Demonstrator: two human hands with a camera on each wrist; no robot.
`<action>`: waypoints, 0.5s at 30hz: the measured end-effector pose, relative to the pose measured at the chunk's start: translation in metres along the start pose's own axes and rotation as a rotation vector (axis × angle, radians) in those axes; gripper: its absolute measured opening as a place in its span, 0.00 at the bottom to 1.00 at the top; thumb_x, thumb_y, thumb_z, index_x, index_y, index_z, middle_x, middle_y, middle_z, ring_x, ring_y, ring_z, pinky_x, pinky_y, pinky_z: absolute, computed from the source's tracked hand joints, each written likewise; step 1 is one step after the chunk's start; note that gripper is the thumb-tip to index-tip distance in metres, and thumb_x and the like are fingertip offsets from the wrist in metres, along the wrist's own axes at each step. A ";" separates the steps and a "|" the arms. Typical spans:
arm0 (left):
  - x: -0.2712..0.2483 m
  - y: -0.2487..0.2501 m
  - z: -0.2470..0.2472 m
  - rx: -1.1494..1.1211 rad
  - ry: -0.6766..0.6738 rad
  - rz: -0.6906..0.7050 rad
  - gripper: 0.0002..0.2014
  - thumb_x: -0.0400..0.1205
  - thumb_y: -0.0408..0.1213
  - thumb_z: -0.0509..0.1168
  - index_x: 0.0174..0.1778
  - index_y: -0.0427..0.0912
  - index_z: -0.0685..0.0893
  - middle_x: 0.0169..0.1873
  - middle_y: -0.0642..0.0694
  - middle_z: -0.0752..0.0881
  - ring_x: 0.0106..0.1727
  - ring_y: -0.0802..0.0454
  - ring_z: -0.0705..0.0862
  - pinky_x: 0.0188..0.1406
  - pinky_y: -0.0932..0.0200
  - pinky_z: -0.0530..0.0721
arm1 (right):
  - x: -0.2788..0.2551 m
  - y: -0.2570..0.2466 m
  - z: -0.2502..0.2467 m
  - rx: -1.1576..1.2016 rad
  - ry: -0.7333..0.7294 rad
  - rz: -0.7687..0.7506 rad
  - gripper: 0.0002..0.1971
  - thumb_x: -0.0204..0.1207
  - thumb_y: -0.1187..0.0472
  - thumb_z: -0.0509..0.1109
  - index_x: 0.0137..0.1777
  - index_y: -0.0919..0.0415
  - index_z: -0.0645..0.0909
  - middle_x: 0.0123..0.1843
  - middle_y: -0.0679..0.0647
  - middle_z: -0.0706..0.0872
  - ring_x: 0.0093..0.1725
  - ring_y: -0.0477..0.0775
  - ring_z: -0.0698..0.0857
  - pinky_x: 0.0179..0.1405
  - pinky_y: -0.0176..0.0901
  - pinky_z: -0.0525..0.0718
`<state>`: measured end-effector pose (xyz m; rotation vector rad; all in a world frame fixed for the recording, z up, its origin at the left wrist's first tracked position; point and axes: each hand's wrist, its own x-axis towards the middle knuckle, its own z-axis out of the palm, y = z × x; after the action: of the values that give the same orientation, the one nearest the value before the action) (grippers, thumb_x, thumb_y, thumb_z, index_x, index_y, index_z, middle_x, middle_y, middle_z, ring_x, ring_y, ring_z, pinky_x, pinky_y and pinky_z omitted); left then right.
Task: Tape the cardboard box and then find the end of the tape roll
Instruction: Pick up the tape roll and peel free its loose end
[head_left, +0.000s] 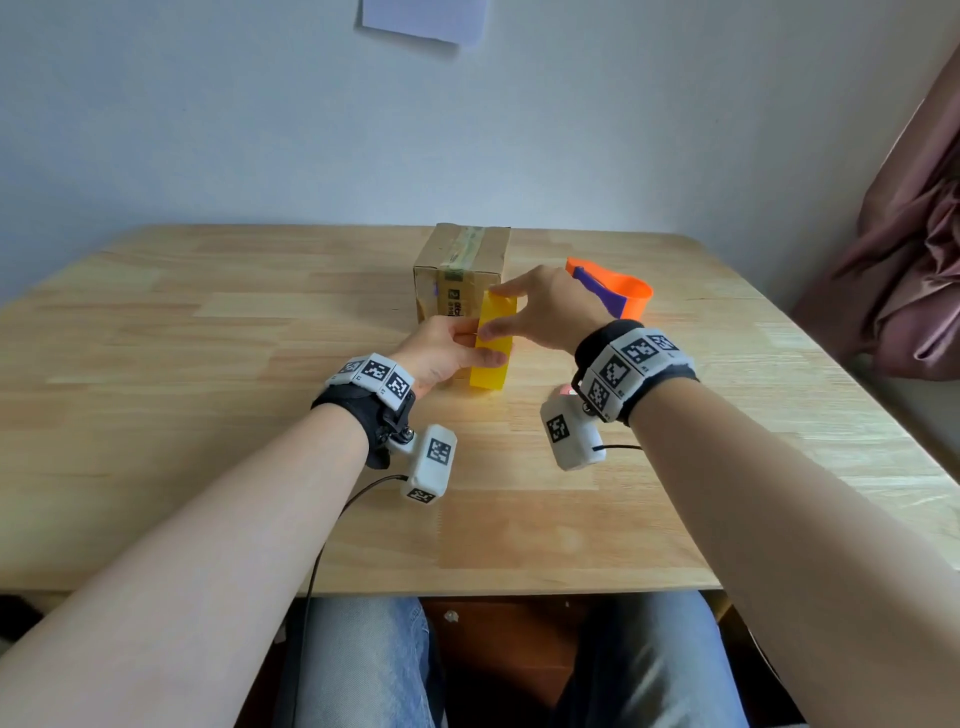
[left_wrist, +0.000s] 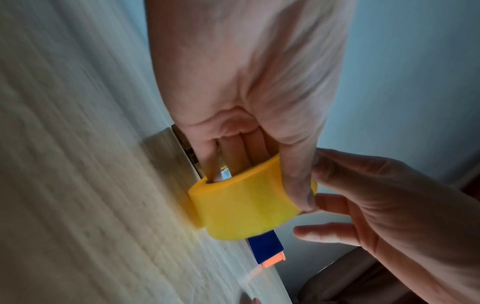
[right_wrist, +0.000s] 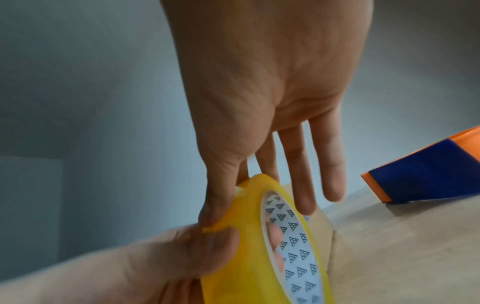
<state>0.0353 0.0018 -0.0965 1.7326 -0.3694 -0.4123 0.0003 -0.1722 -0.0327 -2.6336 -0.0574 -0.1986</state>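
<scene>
A cardboard box (head_left: 460, 265) with tape along its top stands at the middle back of the table. Just in front of it a yellow tape roll (head_left: 491, 343) stands on edge on the wood. My left hand (head_left: 457, 348) grips the roll, fingers through the core and thumb across the outer band (left_wrist: 241, 205). My right hand (head_left: 545, 306) reaches in from the right with straight fingers. Its thumb tip touches the roll's outer surface (right_wrist: 249, 257) by my left thumb, and its index finger lies over the top. No loose tape end shows.
An orange and blue tape cutter (head_left: 618, 291) lies right of the box, behind my right hand. The wooden table (head_left: 208, 389) stretches wide to the left and toward me. A pink curtain (head_left: 909, 249) hangs at the right, and a wall stands behind the table.
</scene>
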 end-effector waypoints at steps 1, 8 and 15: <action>0.000 0.001 0.001 -0.016 0.017 -0.002 0.32 0.58 0.46 0.88 0.59 0.46 0.93 0.59 0.42 0.95 0.67 0.43 0.91 0.77 0.36 0.82 | -0.002 -0.001 0.001 -0.021 0.026 -0.019 0.33 0.67 0.36 0.83 0.72 0.43 0.87 0.72 0.46 0.88 0.67 0.52 0.88 0.64 0.55 0.88; 0.006 0.016 0.011 0.015 0.150 0.013 0.18 0.70 0.44 0.85 0.54 0.42 0.95 0.54 0.37 0.96 0.58 0.44 0.94 0.69 0.36 0.88 | -0.003 -0.002 0.005 -0.098 0.177 -0.042 0.09 0.76 0.45 0.79 0.52 0.45 0.94 0.58 0.50 0.93 0.55 0.56 0.90 0.51 0.53 0.90; 0.004 0.026 0.020 0.139 0.122 -0.025 0.25 0.64 0.50 0.87 0.55 0.45 0.95 0.53 0.43 0.96 0.59 0.44 0.93 0.68 0.37 0.88 | 0.004 0.004 -0.008 0.040 0.029 0.045 0.20 0.73 0.38 0.79 0.53 0.53 0.84 0.54 0.53 0.88 0.31 0.52 0.90 0.21 0.41 0.83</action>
<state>0.0286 -0.0228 -0.0749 1.8901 -0.2941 -0.3029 0.0034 -0.1796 -0.0271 -2.5888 0.0080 -0.2178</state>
